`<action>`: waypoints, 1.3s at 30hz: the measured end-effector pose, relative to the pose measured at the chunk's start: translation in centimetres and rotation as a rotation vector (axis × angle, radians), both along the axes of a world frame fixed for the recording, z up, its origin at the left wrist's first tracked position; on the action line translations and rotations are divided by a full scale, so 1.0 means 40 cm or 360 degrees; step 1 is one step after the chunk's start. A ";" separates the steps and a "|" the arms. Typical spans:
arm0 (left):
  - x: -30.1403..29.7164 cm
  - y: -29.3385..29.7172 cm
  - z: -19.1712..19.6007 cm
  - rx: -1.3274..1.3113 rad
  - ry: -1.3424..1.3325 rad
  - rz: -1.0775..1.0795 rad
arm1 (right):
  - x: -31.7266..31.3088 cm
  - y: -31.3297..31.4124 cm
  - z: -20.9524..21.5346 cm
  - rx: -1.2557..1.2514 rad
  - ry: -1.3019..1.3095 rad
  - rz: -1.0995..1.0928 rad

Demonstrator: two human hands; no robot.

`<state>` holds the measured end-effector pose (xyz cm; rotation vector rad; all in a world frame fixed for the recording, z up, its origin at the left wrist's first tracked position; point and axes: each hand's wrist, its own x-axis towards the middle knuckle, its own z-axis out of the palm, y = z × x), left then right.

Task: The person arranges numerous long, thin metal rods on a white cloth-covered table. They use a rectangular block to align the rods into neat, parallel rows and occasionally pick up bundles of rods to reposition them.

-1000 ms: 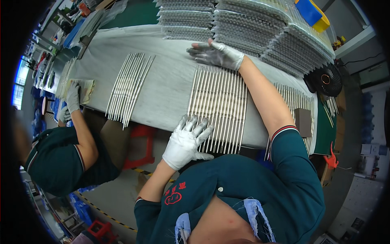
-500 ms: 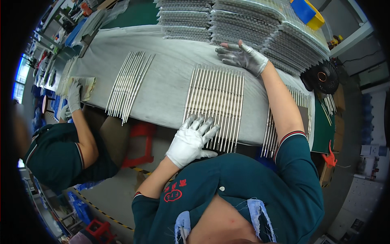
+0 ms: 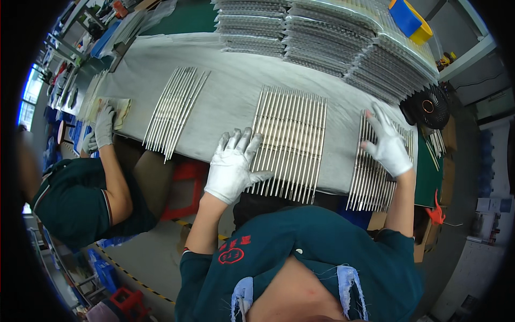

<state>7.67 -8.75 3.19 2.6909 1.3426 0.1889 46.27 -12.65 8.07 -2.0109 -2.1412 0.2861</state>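
Several thin shiny metal rods (image 3: pixel 292 139) lie side by side in a flat row in front of me. At the row's left edge is my left hand (image 3: pixel 232 163) in a white glove, palm down with the fingers spread, its thumb over the near left rods. My right hand (image 3: pixel 387 142), gloved in white with greyed fingertips, hovers over or rests on a second row of rods (image 3: pixel 370 185) to the right; contact cannot be made out. Its fingers are apart and hold nothing. A third, looser group of rods (image 3: pixel 174 115) lies to the left.
Stacks of clear ridged plastic trays (image 3: pixel 327 40) line the table's far side, with a blue and yellow tape roll (image 3: pixel 410 21) on top. A black fan (image 3: pixel 429 104) stands at right. A co-worker (image 3: pixel 80 198) sits at left, gloved hands at a cloth. The table cover (image 3: pixel 225 80) is grey.
My right hand has come from beyond the middle rods to the right-hand row. My left hand has shifted left and farther from me, to the middle row's left edge.
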 end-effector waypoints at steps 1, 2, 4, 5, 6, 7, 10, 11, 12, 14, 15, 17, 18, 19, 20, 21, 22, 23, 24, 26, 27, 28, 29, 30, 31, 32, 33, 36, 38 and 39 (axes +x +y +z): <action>0.001 0.010 0.000 0.0011 0.0010 0.0006 | 0.040 -0.053 -0.013 0.0002 -0.0103 -0.0129; 0.004 0.022 -0.004 0.0019 0.0017 0.0009 | 0.080 -0.104 -0.030 -0.0018 -0.0205 -0.0249; 0.013 0.040 -0.022 0.0057 0.0018 0.0010 | 0.117 -0.174 -0.058 -0.0119 -0.0320 -0.0462; 0.022 0.045 -0.025 0.0043 -0.0001 0.0005 | 0.120 -0.196 -0.070 -0.0206 -0.0335 -0.0559; 0.037 0.052 -0.026 0.0031 -0.0024 -0.0011 | 0.111 -0.208 -0.079 -0.0145 -0.0422 -0.0546; 0.051 0.058 -0.026 0.0019 -0.0047 -0.0024 | 0.116 -0.209 -0.091 -0.0122 -0.0377 -0.0622; 0.077 0.070 -0.032 -0.0077 -0.0057 -0.0077 | 0.097 -0.185 -0.076 -0.0113 -0.0324 -0.0836; 0.078 0.069 -0.037 -0.0072 -0.0067 -0.0086 | 0.079 -0.165 -0.056 -0.0028 -0.0253 -0.0742; 0.077 0.068 -0.043 -0.0050 -0.0060 -0.0091 | 0.064 -0.147 -0.034 0.0053 -0.0190 -0.0652; 0.075 0.072 -0.043 -0.0082 -0.0074 -0.0080 | 0.028 -0.111 -0.012 0.0244 -0.0037 -0.0396; 0.073 0.075 -0.043 -0.0100 -0.0084 -0.0077 | 0.003 -0.090 -0.008 0.0258 0.0144 -0.0334; 0.054 0.076 -0.041 -0.0068 -0.0030 -0.0034 | -0.080 -0.039 0.009 0.0127 0.0290 -0.0189; 0.043 0.078 -0.041 -0.0052 -0.0008 -0.0015 | -0.115 -0.014 0.007 0.0092 0.0227 -0.0060; 0.033 0.081 -0.039 -0.0032 0.0046 0.0011 | -0.146 0.005 0.006 0.0056 0.0164 0.0058; 0.021 0.084 -0.036 -0.0013 0.0102 0.0038 | -0.180 0.023 0.008 -0.0013 0.0076 0.0165; 0.011 0.088 -0.035 0.0005 0.0150 0.0061 | -0.227 0.046 0.026 -0.0210 0.0068 0.0161; 0.006 0.093 -0.030 0.0016 0.0161 0.0099 | -0.244 0.061 0.014 -0.0178 0.0080 0.0240; 0.007 0.098 -0.027 -0.0001 0.0183 0.0125 | -0.248 0.074 -0.012 -0.0147 0.0093 0.0319; 0.001 0.100 -0.023 -0.0018 0.0215 0.0174 | -0.254 0.096 -0.029 0.0042 -0.0103 0.0505; -0.009 0.098 -0.031 0.0027 0.0177 0.0198 | -0.241 0.089 -0.017 -0.0048 -0.0149 0.0386; -0.010 0.097 -0.030 0.0054 0.0165 0.0189 | -0.239 0.083 -0.008 -0.0094 -0.0173 0.0330; -0.005 0.097 -0.027 0.0082 0.0152 0.0177 | -0.225 0.073 -0.023 -0.0024 -0.0268 0.0342; 0.002 0.097 -0.025 0.0110 0.0140 0.0164 | -0.230 0.068 -0.025 -0.0130 -0.0250 0.0254; 0.016 0.096 -0.032 0.0187 0.0076 0.0095 | -0.235 0.060 -0.026 -0.0244 -0.0233 0.0159; 0.032 0.096 -0.033 0.0133 0.0095 0.0050 | -0.244 0.056 -0.022 -0.0358 -0.0216 0.0064; 0.052 0.097 -0.029 0.0080 0.0114 0.0005 | -0.257 0.062 -0.013 -0.0458 -0.0209 0.0000; 0.073 0.100 -0.020 0.0028 0.0128 -0.0041 | -0.255 0.072 -0.006 -0.0444 -0.0215 0.0004; 0.098 0.108 -0.035 0.0021 0.0070 -0.0043 | -0.234 0.110 -0.009 -0.0215 -0.0143 0.0045; 0.097 0.111 -0.060 0.0057 -0.0001 -0.0062 | -0.214 0.155 -0.021 -0.0200 -0.0204 0.0089; 0.097 0.112 -0.058 0.0035 -0.0015 -0.0071 | -0.209 0.168 -0.034 -0.0211 -0.0343 0.0109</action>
